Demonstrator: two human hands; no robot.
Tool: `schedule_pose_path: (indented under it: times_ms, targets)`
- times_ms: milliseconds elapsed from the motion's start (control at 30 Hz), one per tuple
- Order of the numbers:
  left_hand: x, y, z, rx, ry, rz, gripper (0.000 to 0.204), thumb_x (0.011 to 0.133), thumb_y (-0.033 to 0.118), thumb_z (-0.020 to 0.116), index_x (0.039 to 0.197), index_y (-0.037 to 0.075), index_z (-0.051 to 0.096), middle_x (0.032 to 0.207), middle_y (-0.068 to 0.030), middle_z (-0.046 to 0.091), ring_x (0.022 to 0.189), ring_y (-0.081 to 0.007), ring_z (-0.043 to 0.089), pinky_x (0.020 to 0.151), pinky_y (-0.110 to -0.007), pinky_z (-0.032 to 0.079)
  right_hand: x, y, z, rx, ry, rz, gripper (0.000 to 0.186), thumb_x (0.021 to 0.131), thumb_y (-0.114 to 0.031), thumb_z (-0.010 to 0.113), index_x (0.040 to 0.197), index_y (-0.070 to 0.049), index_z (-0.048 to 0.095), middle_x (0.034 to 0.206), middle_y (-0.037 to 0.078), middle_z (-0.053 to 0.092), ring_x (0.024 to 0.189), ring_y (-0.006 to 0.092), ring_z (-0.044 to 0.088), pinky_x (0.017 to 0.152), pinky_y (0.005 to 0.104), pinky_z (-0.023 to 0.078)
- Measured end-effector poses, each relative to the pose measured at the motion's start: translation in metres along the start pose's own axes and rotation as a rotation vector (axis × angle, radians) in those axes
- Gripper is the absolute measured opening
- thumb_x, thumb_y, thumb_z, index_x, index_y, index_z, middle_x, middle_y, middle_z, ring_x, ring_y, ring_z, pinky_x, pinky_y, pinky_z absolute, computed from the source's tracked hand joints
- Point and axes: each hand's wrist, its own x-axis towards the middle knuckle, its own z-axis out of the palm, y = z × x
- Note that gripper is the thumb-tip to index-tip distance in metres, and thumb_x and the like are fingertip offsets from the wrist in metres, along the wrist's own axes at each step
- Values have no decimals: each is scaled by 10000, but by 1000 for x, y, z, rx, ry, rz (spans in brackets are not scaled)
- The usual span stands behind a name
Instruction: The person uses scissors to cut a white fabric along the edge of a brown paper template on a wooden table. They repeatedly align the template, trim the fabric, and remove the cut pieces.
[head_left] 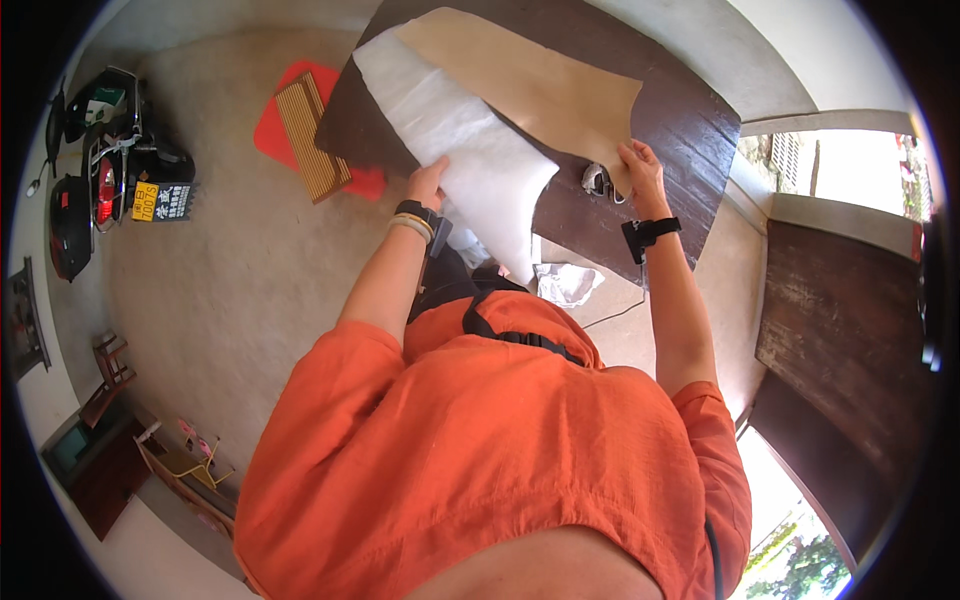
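Note:
My left hand [427, 183] is closed on the near-left edge of a white, fluffy sheet of batting [460, 150]. One corner of the batting hangs past the table's near edge. In my right hand [643, 172] the near-right corner of a tan sheet [530, 80], like stiff brown paper with curved-cut edges, is pinched between fingers and thumb. The tan sheet lies across the dark table [680, 110], beside the batting and along its far-right side. Close to my right hand, a small black-and-silver object [597, 180] rests on the table; its kind is unclear.
Left of the table, a red stool [270, 135] bears a slatted wooden piece [310, 135]. Crumpled white plastic [568, 284] and a dark cable [615, 318] are below the table's near edge. A motorbike [110, 170] stands far left; a dark wooden panel [840, 300] is at right.

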Motion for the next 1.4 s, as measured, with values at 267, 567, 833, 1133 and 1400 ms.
schedule_pose_path:
  times_ms: [267, 567, 833, 1133, 1400]
  targets:
    - [6, 8, 13, -461, -131, -272, 172, 901, 98, 621, 1054, 30, 580, 994, -92, 658, 892, -216, 653, 740, -298, 557, -16, 74, -32, 607, 280, 148, 410, 994, -368, 453, 1191, -18, 533, 1101, 108, 623, 1065, 215, 587, 949, 363, 486]
    - [-32, 27, 48, -460, -161, -189, 141, 906, 93, 608, 1016, 9, 586, 915, -77, 654, 783, -171, 636, 595, -244, 520, -126, 81, 107, 1, -623, 216, 707, 856, -180, 690, 1424, -5, 306, 1373, 154, 460, 1036, 196, 605, 864, 307, 501]
    - [-39, 43, 61, -346, -359, -313, 128, 927, 85, 579, 1013, -9, 590, 908, -67, 661, 770, -160, 641, 605, -233, 529, -114, 90, 188, 73, -549, 11, 529, 919, -248, 610, 1356, -45, 393, 1161, 73, 556, 988, 187, 593, 792, 293, 483]
    - [12, 142, 73, -292, -573, -188, 144, 963, 124, 535, 1036, 7, 576, 992, -79, 666, 872, -173, 656, 728, -268, 559, -161, 155, 189, -231, -122, 288, 314, 954, -303, 470, 910, -39, 633, 683, 27, 626, 658, 98, 601, 605, 218, 481]
    - [24, 149, 71, -237, -694, -347, 174, 974, 131, 507, 1094, 15, 557, 1032, -77, 650, 932, -202, 633, 782, -316, 548, -124, 84, 258, -331, 368, -157, 565, 762, -264, 767, 1169, 40, 519, 1136, 150, 552, 849, 180, 606, 735, 302, 505]
